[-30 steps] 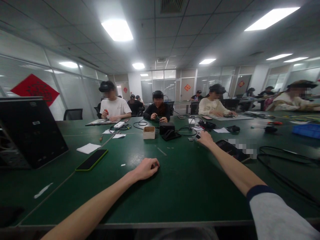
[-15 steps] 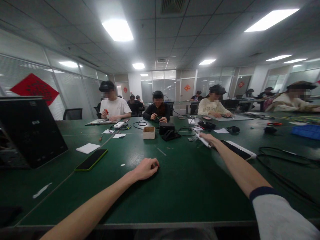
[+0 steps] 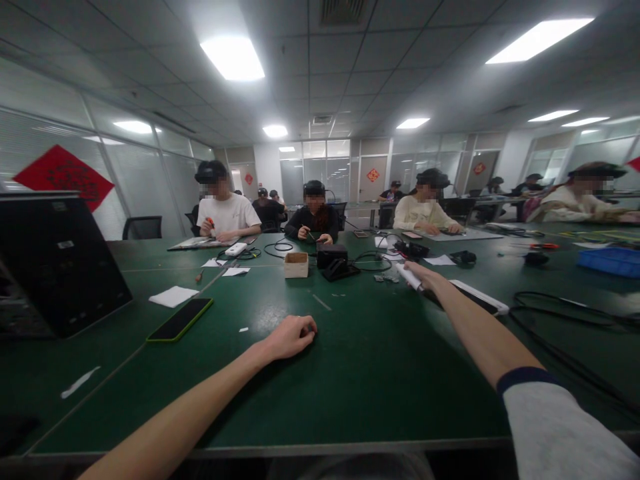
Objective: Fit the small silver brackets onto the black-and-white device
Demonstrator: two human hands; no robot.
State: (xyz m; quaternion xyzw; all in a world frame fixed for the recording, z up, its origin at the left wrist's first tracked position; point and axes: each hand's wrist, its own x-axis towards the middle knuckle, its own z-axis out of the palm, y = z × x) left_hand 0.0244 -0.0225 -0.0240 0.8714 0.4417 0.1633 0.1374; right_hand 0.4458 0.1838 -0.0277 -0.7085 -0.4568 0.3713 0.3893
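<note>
My right hand is stretched far out over the green table, its fingers closed on a white bar-shaped object whose exact kind I cannot make out. Small grey pieces lie just left of that object. Beneath and beside the right forearm is a flat device with a black face and white edge, partly covered by the arm. My left hand rests on the tabletop with its fingers curled in, and nothing shows in them. A small white scrap lies to its left.
A green-edged phone, a folded white tissue and a black computer case are on the left. Ahead stand a small open cardboard box and a black device. Black cables and a blue tray lie right. Several people sit opposite.
The white object in my right hand has shifted slightly right and turned, showing more of the small grey pieces. My left hand stays in place; the view has moved a little.
</note>
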